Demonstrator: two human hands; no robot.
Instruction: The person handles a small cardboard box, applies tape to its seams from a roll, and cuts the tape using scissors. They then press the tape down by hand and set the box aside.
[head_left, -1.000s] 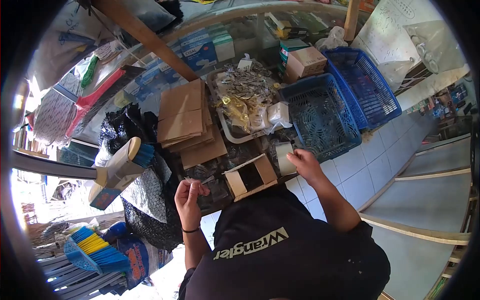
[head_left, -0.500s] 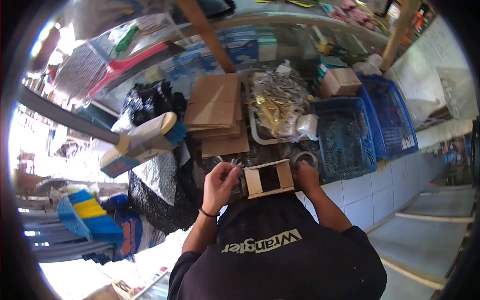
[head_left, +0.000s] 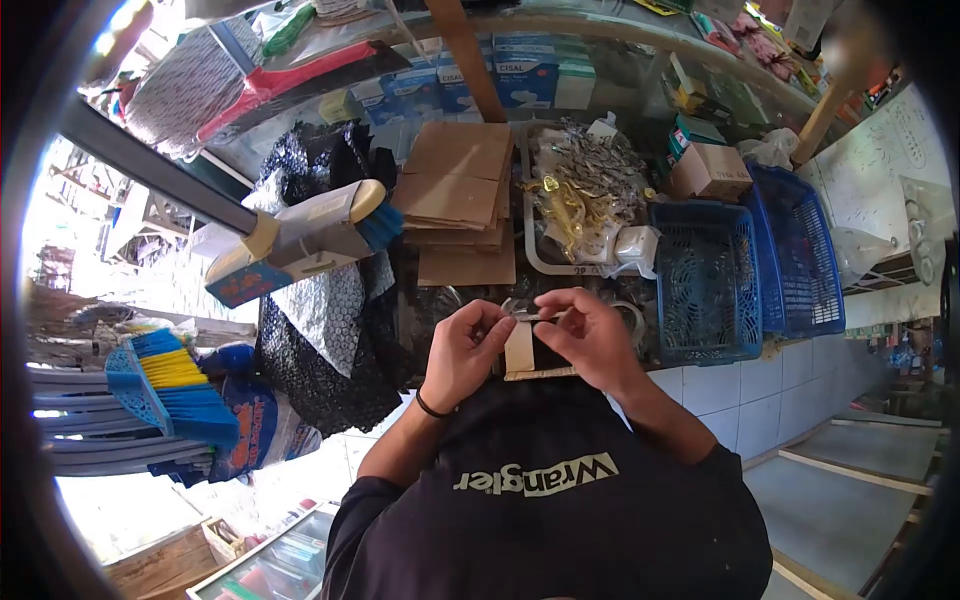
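Observation:
My left hand (head_left: 465, 350) is closed in a pinch on a small shiny metal piece (head_left: 517, 307), whose exact kind is too small to tell. My right hand (head_left: 595, 345) is close beside it, thumb and forefinger curled toward the metal piece; whatever lies between its fingers is too small to make out. Beneath both hands sits an open cardboard box (head_left: 519, 350), dark inside and partly covered by them. A roll of clear tape (head_left: 634, 322) shows behind my right hand, mostly hidden.
Flattened cardboard (head_left: 455, 185) is stacked ahead. A white tray (head_left: 530, 235) holds many metal and gold-coloured pieces in plastic. Blue baskets (head_left: 708, 352) stand at right. Black bubble wrap (head_left: 330, 400) and a boxed broom head (head_left: 290, 250) are at left.
My right hand has moved left and up from beside the tape roll to meet my left hand over the box. The left hand has shifted slightly right. The view has tilted.

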